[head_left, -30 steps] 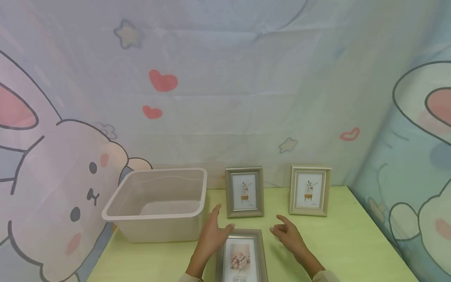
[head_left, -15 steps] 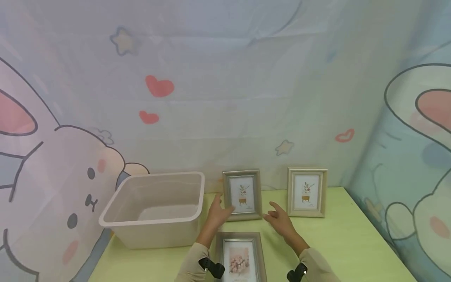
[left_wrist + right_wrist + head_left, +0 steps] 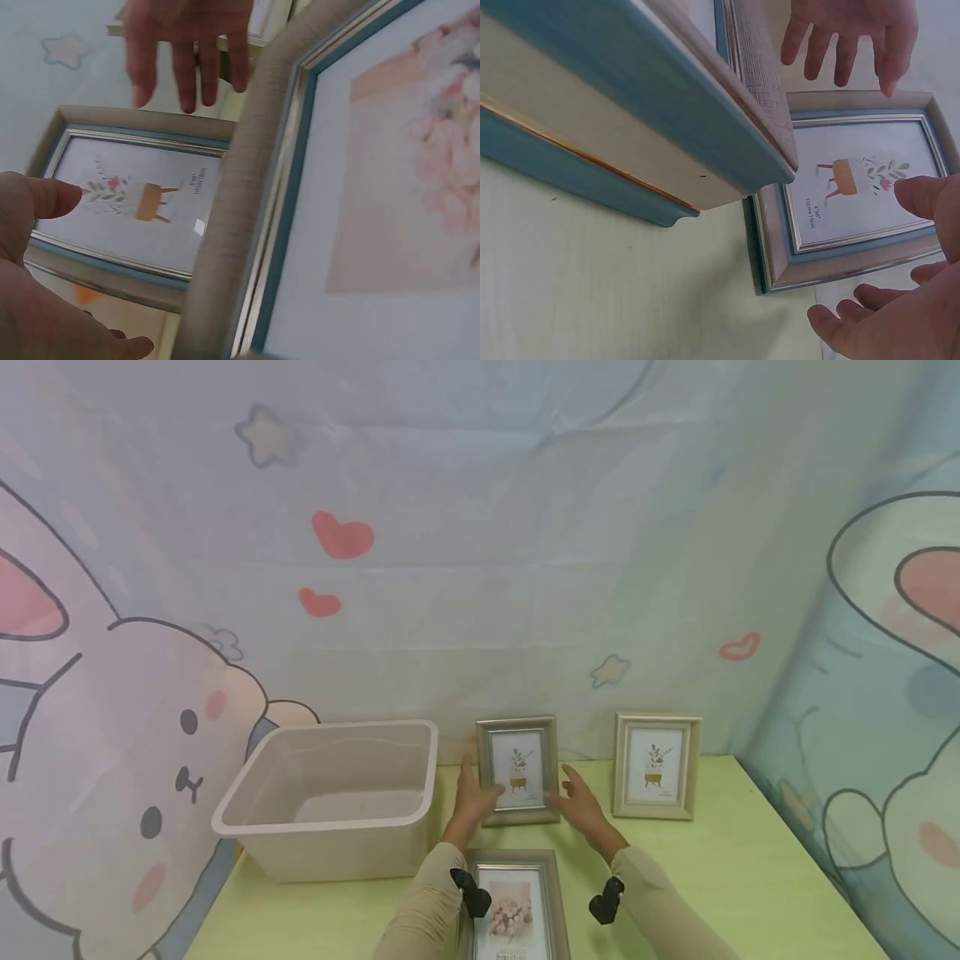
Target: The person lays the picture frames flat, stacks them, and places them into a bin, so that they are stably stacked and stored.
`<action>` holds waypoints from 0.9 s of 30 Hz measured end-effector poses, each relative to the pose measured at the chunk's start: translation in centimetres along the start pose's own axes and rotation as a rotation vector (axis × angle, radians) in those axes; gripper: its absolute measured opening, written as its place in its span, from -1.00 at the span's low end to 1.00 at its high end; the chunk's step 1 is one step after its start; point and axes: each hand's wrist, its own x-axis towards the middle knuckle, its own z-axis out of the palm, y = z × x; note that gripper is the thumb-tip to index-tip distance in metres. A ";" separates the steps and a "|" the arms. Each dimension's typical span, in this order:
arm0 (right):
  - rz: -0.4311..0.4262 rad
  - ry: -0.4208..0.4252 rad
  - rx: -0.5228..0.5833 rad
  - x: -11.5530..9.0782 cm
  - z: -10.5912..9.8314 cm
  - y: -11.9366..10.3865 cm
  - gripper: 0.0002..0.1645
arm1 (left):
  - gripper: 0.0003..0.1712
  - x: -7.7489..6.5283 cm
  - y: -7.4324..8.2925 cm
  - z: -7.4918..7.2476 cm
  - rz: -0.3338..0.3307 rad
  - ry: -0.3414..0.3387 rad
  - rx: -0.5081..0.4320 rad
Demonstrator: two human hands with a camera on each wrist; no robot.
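A small taupe picture frame with a potted-plant print stands upright at the back of the table. My left hand is at its left side, with the thumb over the front of the frame. On the opposite side, my right hand has its fingers by the right edge. Both wrist views show relaxed fingers spread around this frame, gaps between them and its edges. Nearer to me, between the forearms, is a larger picture frame with a pink flower print; it fills much of the left wrist view.
A deep beige plastic bin stands to the left on the light green table. A lighter picture frame with a similar plant print stands at the back right. A cartoon-printed cloth hangs behind.
Both hands have reached forward, away from me, from above the larger frame to the sides of the small middle frame, and have drawn closer together. The frames have stayed put.
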 end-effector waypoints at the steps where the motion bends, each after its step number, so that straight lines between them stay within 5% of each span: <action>1: 0.004 -0.003 -0.001 0.3 0.2 0.0 -0.07 | 0.11 0.2 -0.3 0.3 0.001 0.007 0.002; 16: 0.034 -0.036 0.024 2.8 1.1 -0.4 0.01 | 0.18 2.3 -2.5 0.9 -0.046 -0.126 -0.047; 27: 0.031 0.020 0.020 2.8 1.5 0.7 0.11 | 0.13 2.6 -2.7 1.9 -0.028 -0.129 -0.062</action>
